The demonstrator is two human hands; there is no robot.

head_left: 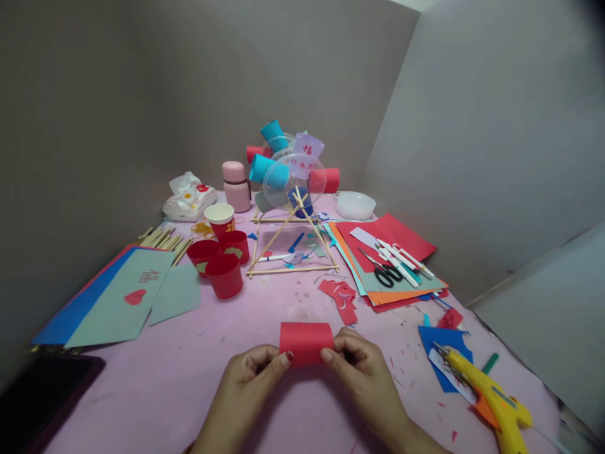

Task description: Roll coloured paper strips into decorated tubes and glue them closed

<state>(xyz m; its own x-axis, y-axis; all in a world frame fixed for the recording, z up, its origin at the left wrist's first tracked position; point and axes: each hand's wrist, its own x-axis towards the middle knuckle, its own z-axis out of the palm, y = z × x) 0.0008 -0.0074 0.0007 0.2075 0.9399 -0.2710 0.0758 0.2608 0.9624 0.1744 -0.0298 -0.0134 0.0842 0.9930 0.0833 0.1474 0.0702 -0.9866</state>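
A folded piece of red paper (305,341) is held just above the pink table (179,372) near its front edge. My left hand (253,372) pinches its left end with thumb and fingers closed. My right hand (357,366) pinches its right end the same way. Red paper scraps (341,297) lie a little beyond the held piece.
A yellow glue gun (491,400) lies at the front right on blue paper. Scissors (385,272) and pens rest on a stack of coloured sheets (401,243). Red paper cups (222,265), a stick-and-cup wheel model (290,183), wooden sticks, grey and blue sheets (118,296), a pink bottle and a white bowl stand farther back.
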